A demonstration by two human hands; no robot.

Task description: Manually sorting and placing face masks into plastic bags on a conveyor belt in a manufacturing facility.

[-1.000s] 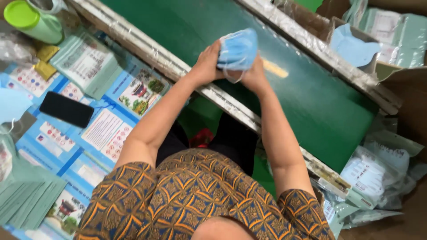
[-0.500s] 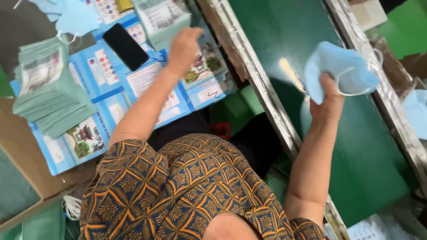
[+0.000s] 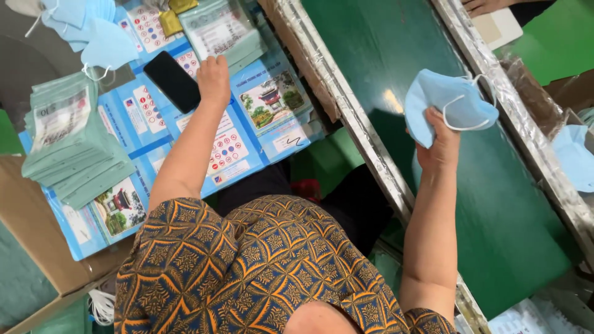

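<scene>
The right hand (image 3: 440,145) pinched a stack of soft, light blue face masks (image 3: 445,102) by the edge. The left hand (image 3: 213,77), fingers curled, pressed on flat packets (image 3: 229,151).

Soft matt cloth masks (image 3: 448,102), glossy paper packets (image 3: 272,102), smooth matt green belt (image 3: 495,204).
</scene>
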